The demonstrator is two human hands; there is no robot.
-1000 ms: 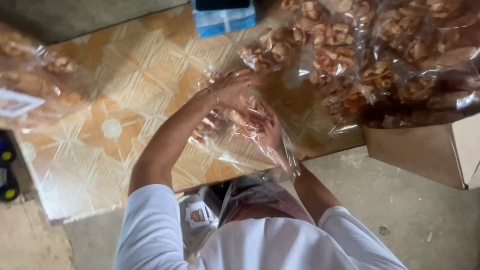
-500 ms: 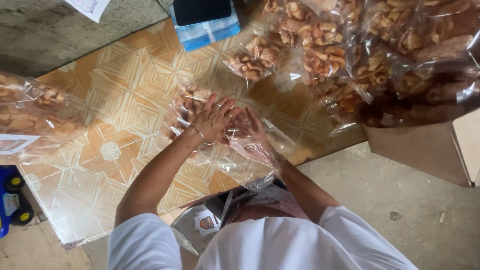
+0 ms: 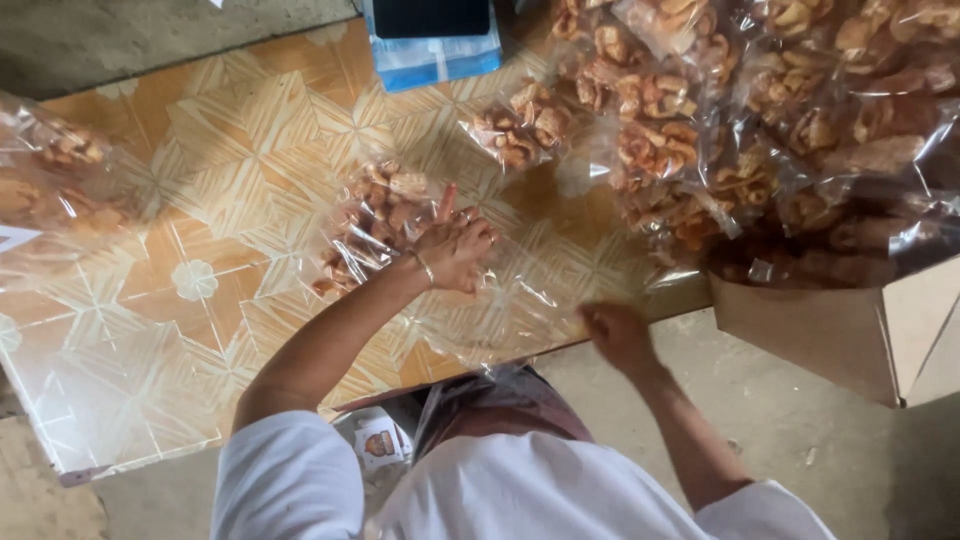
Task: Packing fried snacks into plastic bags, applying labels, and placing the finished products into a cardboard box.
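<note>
Snack bag (image 3: 375, 225) lies on the patterned worktop (image 3: 200, 200) | my left hand (image 3: 455, 250) pins its clear plastic flat, keeping it steady | right hand (image 3: 615, 335) pinches the bag's loose edge at the worktop's rim | more filled bags (image 3: 720, 130) piled nearby

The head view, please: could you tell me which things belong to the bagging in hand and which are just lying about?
In hand:
left hand
right hand
clear snack bag

Lying about:
blue box
cardboard box
heap of filled bags
bag at left edge
patterned mat
</note>
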